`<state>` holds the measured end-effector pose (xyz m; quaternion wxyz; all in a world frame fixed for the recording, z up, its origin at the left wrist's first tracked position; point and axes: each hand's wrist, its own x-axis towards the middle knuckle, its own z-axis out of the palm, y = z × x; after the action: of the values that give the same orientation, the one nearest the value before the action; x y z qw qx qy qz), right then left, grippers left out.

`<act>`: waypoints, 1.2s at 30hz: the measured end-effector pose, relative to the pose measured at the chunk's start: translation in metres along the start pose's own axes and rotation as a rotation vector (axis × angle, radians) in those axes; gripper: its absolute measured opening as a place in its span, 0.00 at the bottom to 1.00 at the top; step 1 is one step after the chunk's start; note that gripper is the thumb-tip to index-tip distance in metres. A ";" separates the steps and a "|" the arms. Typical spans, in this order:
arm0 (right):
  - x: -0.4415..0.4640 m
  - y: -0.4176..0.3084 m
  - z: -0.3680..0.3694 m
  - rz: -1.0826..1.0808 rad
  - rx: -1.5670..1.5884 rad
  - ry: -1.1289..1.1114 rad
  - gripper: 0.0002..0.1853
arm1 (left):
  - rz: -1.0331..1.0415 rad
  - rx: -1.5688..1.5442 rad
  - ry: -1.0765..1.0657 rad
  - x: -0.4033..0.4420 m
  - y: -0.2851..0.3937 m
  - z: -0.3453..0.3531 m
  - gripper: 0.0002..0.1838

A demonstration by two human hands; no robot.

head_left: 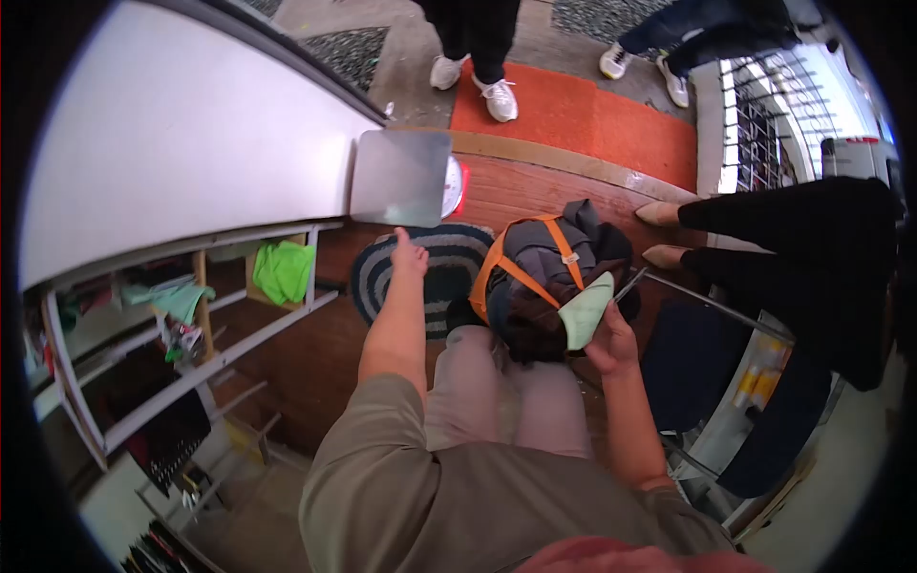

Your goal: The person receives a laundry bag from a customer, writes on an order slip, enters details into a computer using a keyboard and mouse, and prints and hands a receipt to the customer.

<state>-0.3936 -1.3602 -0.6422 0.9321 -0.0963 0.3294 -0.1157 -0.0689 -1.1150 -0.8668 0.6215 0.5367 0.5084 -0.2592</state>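
Observation:
My left hand [410, 256] reaches forward with its index finger extended toward the near edge of a flat grey metal plate [399, 177]; it holds nothing. The plate sits on a scale with a red and white dial [452, 186]. A folded pale green cloth [585, 310] is held in my right hand [611, 341], between thumb and fingers. Close beside that hand, a dark grey bag with orange straps [549, 250] rests in front of my knees.
An oval striped rug [382, 277] lies on the wooden floor. The left side has a metal-framed rack [191, 382] with a bright green cloth [283, 271]. Dark folding chairs [693, 363] and a person's legs [764, 224] are at right. Two more people stand near an orange mat [611, 119].

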 end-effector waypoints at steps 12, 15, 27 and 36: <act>-0.011 0.017 -0.009 -0.065 0.049 0.036 0.18 | 0.047 -0.287 -0.178 0.087 0.003 0.020 0.16; -0.008 0.017 -0.016 -0.066 0.034 0.046 0.20 | 0.058 -0.285 -0.167 0.087 -0.017 0.016 0.16; -0.009 0.010 0.032 -0.024 -0.222 0.215 0.15 | -0.069 0.119 -0.204 0.011 -0.047 -0.008 0.26; -0.070 0.002 0.222 0.055 -0.234 0.023 0.16 | 0.588 0.689 -0.873 -0.237 -0.093 -0.123 0.52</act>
<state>-0.3053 -1.3160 -0.4315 0.9134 -0.1940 0.3540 -0.0523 -0.2757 -1.0807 -0.6770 0.6085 0.6682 -0.0741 -0.4216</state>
